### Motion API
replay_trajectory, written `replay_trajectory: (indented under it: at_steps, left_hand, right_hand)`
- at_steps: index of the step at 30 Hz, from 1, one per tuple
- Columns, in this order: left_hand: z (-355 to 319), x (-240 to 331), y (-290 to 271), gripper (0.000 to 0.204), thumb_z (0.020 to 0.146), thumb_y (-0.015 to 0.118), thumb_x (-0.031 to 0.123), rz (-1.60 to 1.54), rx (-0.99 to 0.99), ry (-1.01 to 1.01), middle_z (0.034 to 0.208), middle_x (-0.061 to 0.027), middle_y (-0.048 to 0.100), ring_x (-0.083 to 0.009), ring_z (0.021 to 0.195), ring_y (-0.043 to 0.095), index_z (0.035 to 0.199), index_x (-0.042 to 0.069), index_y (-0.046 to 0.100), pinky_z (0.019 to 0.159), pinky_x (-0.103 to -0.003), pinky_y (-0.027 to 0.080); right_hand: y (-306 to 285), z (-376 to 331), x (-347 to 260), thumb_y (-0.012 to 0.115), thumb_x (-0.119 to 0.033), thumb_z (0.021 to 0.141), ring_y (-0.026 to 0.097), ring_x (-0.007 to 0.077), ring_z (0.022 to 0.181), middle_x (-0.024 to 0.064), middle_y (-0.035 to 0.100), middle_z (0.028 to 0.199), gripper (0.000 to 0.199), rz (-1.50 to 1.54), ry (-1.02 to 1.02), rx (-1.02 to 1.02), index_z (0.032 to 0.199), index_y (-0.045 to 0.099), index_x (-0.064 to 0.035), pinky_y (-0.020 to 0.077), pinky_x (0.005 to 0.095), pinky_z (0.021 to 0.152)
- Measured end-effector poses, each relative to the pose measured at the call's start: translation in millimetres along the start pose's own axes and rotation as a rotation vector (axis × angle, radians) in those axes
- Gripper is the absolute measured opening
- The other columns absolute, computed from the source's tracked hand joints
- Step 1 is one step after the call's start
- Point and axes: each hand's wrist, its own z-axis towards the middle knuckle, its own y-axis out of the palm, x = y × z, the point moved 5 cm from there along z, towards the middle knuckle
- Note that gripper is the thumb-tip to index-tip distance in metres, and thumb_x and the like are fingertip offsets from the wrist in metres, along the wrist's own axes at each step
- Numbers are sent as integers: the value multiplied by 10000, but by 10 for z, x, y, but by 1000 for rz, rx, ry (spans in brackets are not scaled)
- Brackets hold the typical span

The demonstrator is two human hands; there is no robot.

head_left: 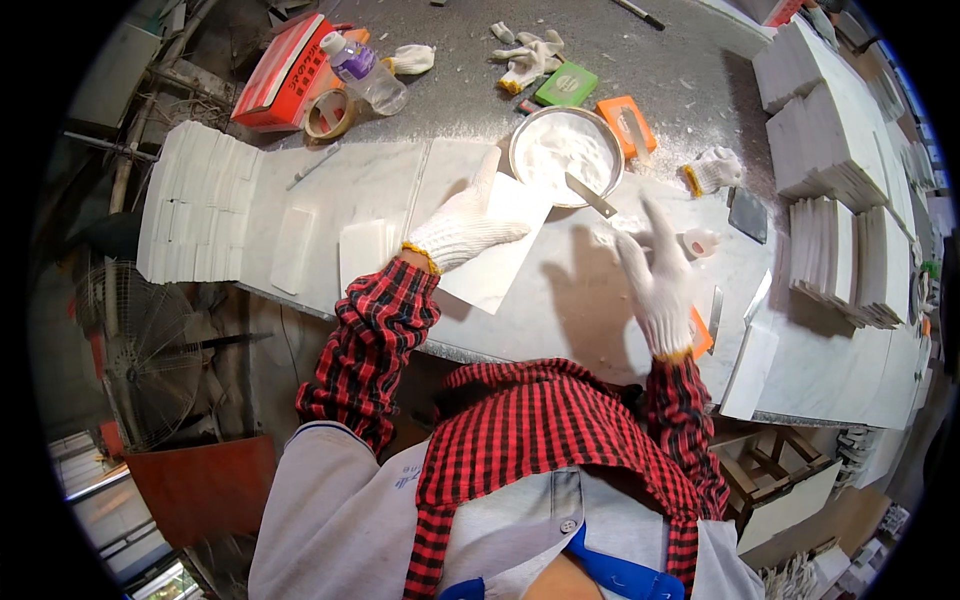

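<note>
My left hand, in a white knit glove, holds a rectangular white marble tile at its left edge. The thumb lies across the tile's face and the fingers stretch along its side. My right hand, gloved too, is raised over the table with fingers apart and nothing in them. Ahead of it stands a round metal bowl of white powder or paste. A flat scraper blade lies across the bowl's near rim. Just right of my right hand is a small whitish, roll-like object.
Stacked white tiles stand left and right. A red box, plastic bottle, tape roll, green box, orange box, spare glove and dark phone lie around. A fan stands left.
</note>
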Motion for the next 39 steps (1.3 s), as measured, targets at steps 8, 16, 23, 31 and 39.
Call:
replay_trajectory:
  at_steps: [8,16,23,31,39]
  left_hand:
    - [160,162,-187,1040,817,794,262,199,-23,-93,1379,-269,569,-324,1242,586,1597,6,156,1076,-363,434]
    - [435,355,-280,1077,790,796,342,344,-81,-100,1319,-300,601,-377,1207,610,1600,21,162,1027,-378,465]
    - [575,513,-214,1088,759,777,380,459,-98,-37,1260,-322,620,-419,1145,636,1597,37,174,974,-402,497]
    - [492,953,-101,911,834,702,284,782,29,112,1139,-292,648,-470,1007,654,1581,82,221,888,-499,527]
    - [426,733,-225,1008,799,781,303,376,-38,186,1277,-301,611,-402,1182,619,1586,38,209,995,-402,479]
  right_hand:
    - [600,400,171,643,-147,963,715,147,846,129,758,955,243,202,81,-20,1163,712,-26,545,290,791]
    - [377,342,18,607,-103,991,589,55,658,27,692,814,234,538,263,-27,1185,698,-8,473,207,600]
    - [299,388,-163,645,-76,949,699,171,793,108,738,915,220,91,-223,152,1157,707,-41,547,287,736]
    - [4,129,-31,645,-29,912,722,222,801,143,734,925,245,76,-77,168,1149,707,-38,556,321,736]
    - [69,90,212,672,-106,926,705,176,762,127,735,890,236,82,-96,142,1154,722,-74,554,309,707]
